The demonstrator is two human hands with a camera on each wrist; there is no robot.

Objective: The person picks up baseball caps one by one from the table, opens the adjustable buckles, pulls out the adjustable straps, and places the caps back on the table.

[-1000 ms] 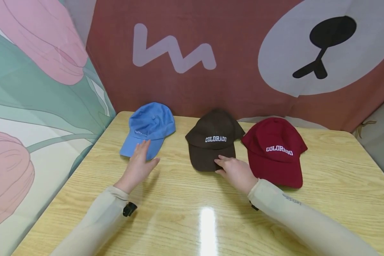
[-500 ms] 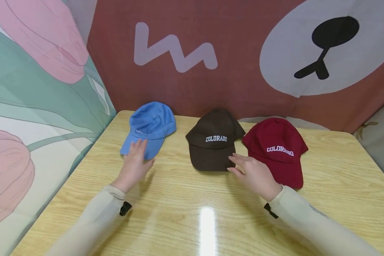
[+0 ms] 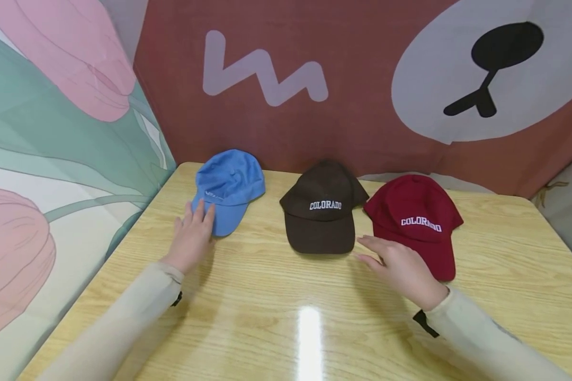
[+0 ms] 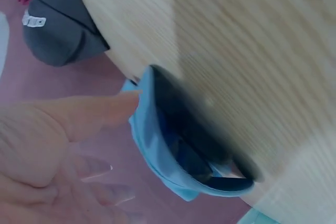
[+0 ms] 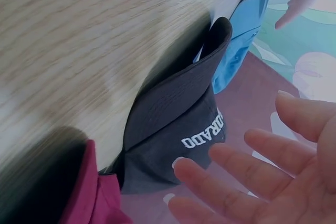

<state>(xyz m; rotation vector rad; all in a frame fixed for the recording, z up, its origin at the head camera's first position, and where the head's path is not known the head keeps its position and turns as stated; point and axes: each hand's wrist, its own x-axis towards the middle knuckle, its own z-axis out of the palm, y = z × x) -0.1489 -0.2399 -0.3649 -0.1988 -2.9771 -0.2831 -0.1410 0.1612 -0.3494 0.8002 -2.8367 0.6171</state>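
Three baseball caps lie in a row along the back of the table, brims toward me. Leftmost is a blue cap (image 3: 233, 180); my left hand (image 3: 193, 235) is over its brim's left side, fingers extended and spread. In the left wrist view the thumb overlaps the edge of the blue cap (image 4: 149, 135), and nothing is held. A dark brown cap (image 3: 321, 206) lettered COLORADO sits in the middle. To its right is a dark red cap (image 3: 412, 211) with the same lettering. My right hand (image 3: 400, 267) hovers at the red brim's lower left, fingers loosely extended, holding nothing.
The wooden table (image 3: 262, 307) reaches back to a reddish-brown cloth (image 3: 352, 127) with a bear's face printed on it. A flower-patterned cloth (image 3: 90, 164) hangs along the left side. The brown and red caps lie close together.
My right hand has moved right, from the brown cap's brim toward the red cap. My left hand has shifted left across the blue brim. The caps have stayed in place.
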